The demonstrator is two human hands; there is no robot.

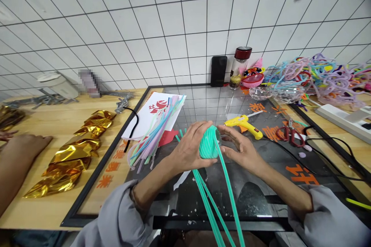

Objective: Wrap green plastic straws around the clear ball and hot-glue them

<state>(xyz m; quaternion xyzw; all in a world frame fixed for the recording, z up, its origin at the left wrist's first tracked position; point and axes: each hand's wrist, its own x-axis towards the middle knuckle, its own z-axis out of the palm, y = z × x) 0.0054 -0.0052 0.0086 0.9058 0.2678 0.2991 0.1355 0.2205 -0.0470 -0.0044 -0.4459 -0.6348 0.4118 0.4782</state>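
Note:
My left hand (191, 146) is closed round a small roundish form wrapped in turquoise-green pipe cleaners (208, 143). The wrapping looks like it lies on a clear cup, whose edge shows at the right; the rest is hidden. My right hand (239, 146) curves round that right side, thumb and fingers at the clear edge. A loose green pipe cleaner (228, 185) runs from the wrapping down toward me, and more green strands (207, 197) hang below my left hand. Just beyond my right hand lies a yellow hot glue gun (243, 123).
Mixed pipe cleaners (162, 127) lie on a white sheet (142, 117) at left. Red-handled scissors (291, 137) and black cables are at right. A phone (218, 71) and glass bottle (240, 69) stand by the wall. Gold foil (72, 154) and another person's arm (17, 162) are far left.

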